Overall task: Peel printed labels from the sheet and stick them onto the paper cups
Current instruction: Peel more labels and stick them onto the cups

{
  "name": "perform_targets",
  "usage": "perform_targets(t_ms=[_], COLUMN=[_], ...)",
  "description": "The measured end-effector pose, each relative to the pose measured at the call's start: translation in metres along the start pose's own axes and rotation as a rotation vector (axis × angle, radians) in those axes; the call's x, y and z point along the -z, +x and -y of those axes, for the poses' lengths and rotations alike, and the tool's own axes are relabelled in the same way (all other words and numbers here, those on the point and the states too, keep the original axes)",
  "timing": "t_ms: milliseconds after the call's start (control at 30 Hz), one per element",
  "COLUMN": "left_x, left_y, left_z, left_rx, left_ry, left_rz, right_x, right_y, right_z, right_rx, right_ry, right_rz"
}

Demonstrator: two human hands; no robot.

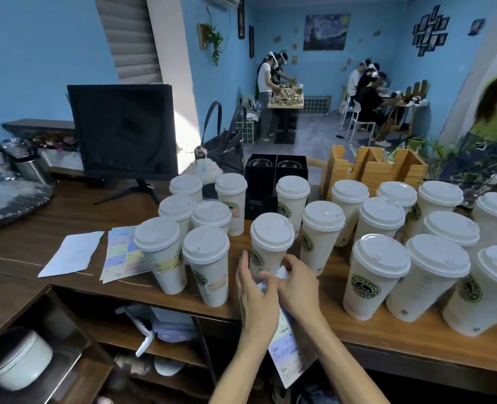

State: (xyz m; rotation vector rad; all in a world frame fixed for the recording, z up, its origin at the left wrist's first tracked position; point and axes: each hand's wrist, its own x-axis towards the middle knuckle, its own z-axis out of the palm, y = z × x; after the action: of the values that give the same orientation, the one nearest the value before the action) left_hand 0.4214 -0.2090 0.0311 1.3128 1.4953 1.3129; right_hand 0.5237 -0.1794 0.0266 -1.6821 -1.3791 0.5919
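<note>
Bench (66, 228): a long wooden top carries the whole job; lidded paper cups crowd its right and middle, so there is little room for elbows near the front edge.
Paper cups (378, 275): many stand upright with lids on; the two at front left already wear labels, which hints the work runs left to right.
Target cup (270, 243): it stands just behind the hands, logo to the left, bare wall facing the person; the label likely belongs on that bare side, clear of the logo.
Label sheet (288, 345): it hangs from the hands down past the bench front, its top end hidden between the fingers. A second sheet (122, 252) lies flat at the left beside a white paper (72, 253).
Left hand (256, 298): its grip is curled round the top of the sheet, holding it steady.
Right hand (297, 284): fingertips are pinched together on the sheet's upper edge, apparently lifting a label; whether a corner is already free cannot be told.
Advice: peel slowly at a low angle, then press from one edge across the cup to avoid creases.
</note>
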Motion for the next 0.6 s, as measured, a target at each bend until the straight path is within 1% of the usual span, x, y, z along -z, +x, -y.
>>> perform_targets(t_ms=[67, 167, 267, 333, 400, 500, 600], left_x=[-0.006, -0.013, -0.014, -0.011, -0.010, -0.008, -0.005], left_y=[0.014, 0.036, 0.048, 0.051, 0.054, 0.058, 0.063], left_z=[-0.007, -0.005, -0.002, 0.000, 0.002, 0.005, 0.005], left_rx=[0.052, 0.084, 0.100, 0.080, 0.064, 0.054, 0.039], left_ry=[-0.048, -0.028, -0.018, -0.041, -0.043, -0.061, -0.077], left_rz=[0.029, 0.022, 0.038, 0.030, 0.045, 0.075, 0.106], right_x=[0.002, 0.004, 0.007, 0.007, 0.009, 0.008, 0.006], right_y=[-0.001, 0.000, 0.002, 0.004, 0.004, 0.007, 0.009], right_z=[0.002, 0.002, -0.002, -0.011, -0.016, -0.018, -0.024], right_rx=[0.024, 0.052, 0.019, -0.035, -0.087, -0.091, -0.082], right_ry=[-0.025, -0.048, 0.027, 0.164, 0.245, 0.270, 0.208], right_rz=[0.014, 0.031, 0.092, 0.151, 0.182, 0.185, 0.187])
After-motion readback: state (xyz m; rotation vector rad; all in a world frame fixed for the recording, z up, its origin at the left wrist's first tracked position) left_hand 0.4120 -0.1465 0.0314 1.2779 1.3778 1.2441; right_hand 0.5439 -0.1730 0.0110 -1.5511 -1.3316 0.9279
